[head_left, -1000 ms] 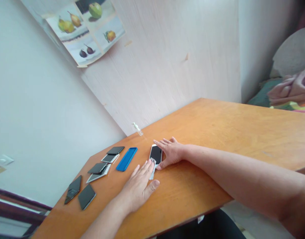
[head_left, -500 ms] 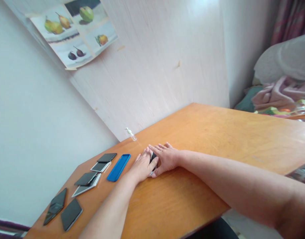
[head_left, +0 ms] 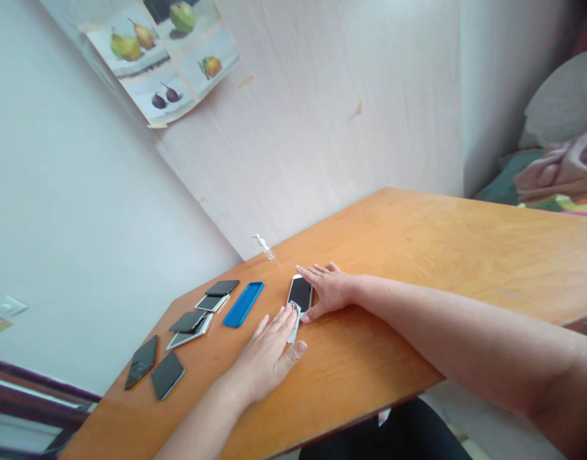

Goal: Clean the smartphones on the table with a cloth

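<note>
1. White-framed phone (head_left: pixel 300 295) lies flat, dark screen up, on the desk (head_left: pixel 432 249), between the two hands.
2. Left hand (head_left: pixel 270 352): fingers stretched out nearly straight, not curled; tips press a crumpled white wipe (head_left: pixel 294 327) onto the phone's near end. Part of the wipe trails onto the wood. Risk: pinned rather than gripped, it could bunch up or slip out under a fast stroke.
3. Right hand (head_left: pixel 328 289): fingers spread wide, index by the far edge, thumb by the near right corner. A brace, not a closed grasp; pressure cannot be told. If slack, a push from the left hand could skid or turn the phone on the smooth surface.
4. Right thumb sits close to the wipe; a longer stroke might bump it and loosen the brace.
5. Blue case (head_left: pixel 244 305) lies just left of the phone, apart from it. A wide leftward sweep could knock it.
6. Dark phone (head_left: pixel 167 376) rests near the left forearm; a careless elbow swing might nudge it.
7. Pump bottle (head_left: pixel 265 248) stands beyond, near the wall. Tipping seems unlikely unless a hand overreaches.
</note>
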`<control>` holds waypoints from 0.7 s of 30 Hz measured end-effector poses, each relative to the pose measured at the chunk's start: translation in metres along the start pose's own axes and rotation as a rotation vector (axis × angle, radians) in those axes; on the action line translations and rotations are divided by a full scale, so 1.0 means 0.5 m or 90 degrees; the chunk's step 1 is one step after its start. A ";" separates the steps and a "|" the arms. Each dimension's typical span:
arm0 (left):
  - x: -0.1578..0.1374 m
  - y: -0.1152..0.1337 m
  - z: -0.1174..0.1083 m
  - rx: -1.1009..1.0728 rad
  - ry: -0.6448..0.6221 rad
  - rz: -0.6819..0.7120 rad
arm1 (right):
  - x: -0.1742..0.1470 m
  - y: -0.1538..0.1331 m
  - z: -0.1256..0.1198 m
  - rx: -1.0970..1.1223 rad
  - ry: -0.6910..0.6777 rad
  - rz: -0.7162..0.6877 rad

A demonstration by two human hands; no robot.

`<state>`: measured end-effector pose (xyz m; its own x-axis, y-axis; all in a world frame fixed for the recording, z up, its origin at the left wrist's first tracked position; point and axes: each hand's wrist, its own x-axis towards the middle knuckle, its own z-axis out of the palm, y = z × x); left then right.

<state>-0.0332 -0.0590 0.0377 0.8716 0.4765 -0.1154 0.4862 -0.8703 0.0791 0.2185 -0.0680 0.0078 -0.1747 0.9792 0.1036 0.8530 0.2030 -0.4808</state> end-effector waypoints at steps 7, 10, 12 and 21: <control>0.146 -0.036 0.008 -0.002 0.010 -0.021 | 0.005 -0.001 0.007 -0.013 0.010 0.008; 0.204 -0.044 0.010 -0.010 0.027 -0.021 | 0.006 0.000 0.009 -0.008 0.007 0.009; 0.224 -0.044 0.009 -0.009 0.041 -0.014 | 0.005 0.000 0.008 -0.002 0.002 0.011; 0.108 -0.002 0.003 0.034 0.010 0.015 | 0.004 0.000 0.000 -0.026 0.001 0.005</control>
<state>0.0132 -0.0326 0.0300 0.8840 0.4568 -0.0991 0.4614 -0.8868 0.0281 0.2180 -0.0662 0.0081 -0.1676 0.9806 0.1018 0.8740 0.1956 -0.4449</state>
